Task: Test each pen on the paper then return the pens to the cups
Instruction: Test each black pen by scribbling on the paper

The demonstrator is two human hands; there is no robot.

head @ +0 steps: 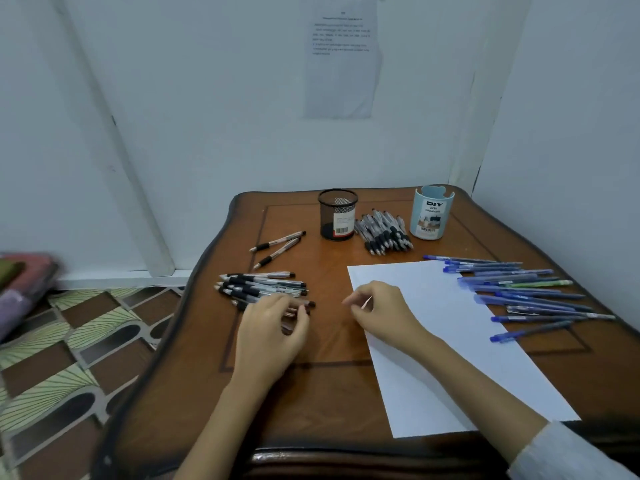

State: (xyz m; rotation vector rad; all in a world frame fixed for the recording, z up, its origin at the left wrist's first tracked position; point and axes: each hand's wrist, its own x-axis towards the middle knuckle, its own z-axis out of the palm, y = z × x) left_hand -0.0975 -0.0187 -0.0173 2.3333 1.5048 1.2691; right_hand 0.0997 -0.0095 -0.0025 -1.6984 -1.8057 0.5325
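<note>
Head view: left hand (273, 327) grip is curled on a pen (306, 305) at the black pen pile (263, 284) on the worktop (311, 403). Right hand (381, 315) is rested at the paper (450, 341) edge, with a thin pale sliver (366, 302) pinched. Mesh cup (337, 214) and blue cup (431, 213) are set behind — blue pens (519, 292) are strewn over the paper's right edge.
</note>
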